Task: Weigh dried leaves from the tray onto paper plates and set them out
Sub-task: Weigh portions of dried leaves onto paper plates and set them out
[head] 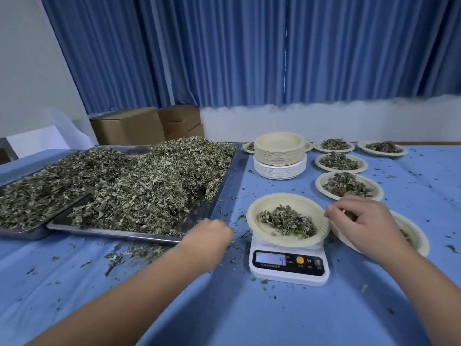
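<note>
Scale [287, 264] up front reads 4, and the plate [259, 203] on it carries a small heap of leaves [287, 221]. The right hand [361, 221] is at the plate's right rim, fingers curled, thumb meeting forefinger just beside the rim. Can't tell if it's gripping anything. The left hand [212, 233] is knuckles-up at the near corner of the tray [119, 233], fingertips hidden. Beyond are filled plates [319, 183] and a stack [279, 156].
</note>
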Available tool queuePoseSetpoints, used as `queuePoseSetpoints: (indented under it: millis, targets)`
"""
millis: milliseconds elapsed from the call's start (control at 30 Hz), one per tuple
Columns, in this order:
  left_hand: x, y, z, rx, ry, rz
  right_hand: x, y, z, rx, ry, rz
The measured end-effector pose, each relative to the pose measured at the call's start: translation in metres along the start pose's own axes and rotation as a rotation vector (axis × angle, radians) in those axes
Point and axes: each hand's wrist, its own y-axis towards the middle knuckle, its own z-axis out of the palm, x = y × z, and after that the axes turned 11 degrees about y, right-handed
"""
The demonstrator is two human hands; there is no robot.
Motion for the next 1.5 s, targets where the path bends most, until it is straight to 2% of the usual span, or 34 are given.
queuePoseSetpoints:
  millis: [167, 267, 367, 433, 500, 567, 633, 733, 767, 833, 967, 1100, 1167, 1233, 1333, 1500]
  targets:
    - [0.001, 0.021, -0.042, -0.315, -0.55, -0.132, 0.001, 0.0, -0.001, -0.002, 0.001, 0.006]
    - [-0.015, 0.034, -0.053, -0.432, -0.753, -0.132, 0.0, -0.001, 0.0, 0.001, -0.03, 0.002]
    - [-0.025, 0.037, -0.045, -0.414, -0.827, -0.077, 0.001, -0.001, 0.001, 0.003, -0.055, -0.017]
    - [-0.021, 0.031, -0.032, -0.441, -0.841, -0.119, 0.002, -0.001, 0.001, 0.002, -0.058, -0.017]
    - [-0.006, 0.022, -0.018, -0.529, -0.743, -0.266, 0.002, -0.001, 0.002, -0.002, -0.055, -0.008]
    - [0.014, 0.012, -0.004, -0.589, -0.54, -0.452, 0.002, -0.001, 0.002, -0.011, -0.055, -0.007]
    - [0.033, 0.003, 0.009, -0.493, -0.379, -0.608, 0.001, 0.0, 0.002, -0.013, -0.054, -0.006]
    - [0.047, -0.003, 0.026, -0.085, -0.288, -0.806, -0.001, -0.001, 0.003, 0.012, -0.048, 0.0]
    - [0.049, -0.004, 0.03, 0.031, -0.301, -0.83, -0.002, -0.001, 0.004, 0.02, -0.053, -0.003]
    - [0.052, -0.004, 0.036, 0.129, -0.332, -0.829, -0.003, -0.001, 0.004, 0.027, -0.065, -0.009]
    - [0.055, -0.005, 0.04, 0.11, -0.363, -0.736, -0.002, -0.001, 0.005, 0.024, -0.061, -0.008]
    - [0.053, -0.009, 0.039, -0.145, -0.548, -0.707, -0.002, -0.001, 0.005, 0.011, -0.046, -0.009]
    - [0.055, -0.01, 0.038, -0.249, -0.529, -0.761, -0.001, -0.002, 0.004, 0.01, -0.039, -0.007]
    - [0.058, -0.012, 0.038, -0.185, -0.442, -0.802, 0.0, -0.002, 0.004, 0.012, -0.046, -0.012]
    - [0.054, -0.013, 0.041, 0.005, -0.376, -0.726, 0.001, -0.002, 0.005, 0.026, -0.065, -0.019]
    - [0.035, -0.007, 0.041, -0.039, -0.289, -0.618, 0.003, -0.003, 0.007, 0.027, -0.04, -0.036]
